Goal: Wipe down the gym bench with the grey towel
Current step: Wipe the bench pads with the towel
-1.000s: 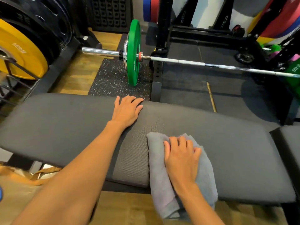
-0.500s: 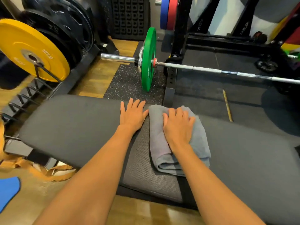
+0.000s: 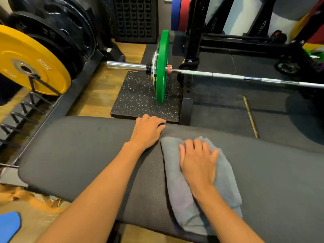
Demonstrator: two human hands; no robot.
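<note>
The dark padded gym bench [image 3: 78, 151] runs across the lower half of the view. A folded grey towel [image 3: 226, 188] lies on its middle, reaching the near edge. My right hand [image 3: 198, 162] presses flat on the towel's far part, fingers slightly curled into the cloth. My left hand [image 3: 148, 131] rests palm down on the bench's far edge, just left of the towel, fingertips curled over the edge; it holds nothing.
Beyond the bench a barbell [image 3: 228, 76] with a green plate [image 3: 162, 67] rests on a speckled mat [image 3: 140, 102]. A yellow plate [image 3: 26, 60] and black plates stand on a rack at left. A black rack upright [image 3: 189, 85] stands behind the bench.
My right hand has pulled the towel back from the bench's far edge towards me. The left hand stays at the far edge, fingers now curled over it.
</note>
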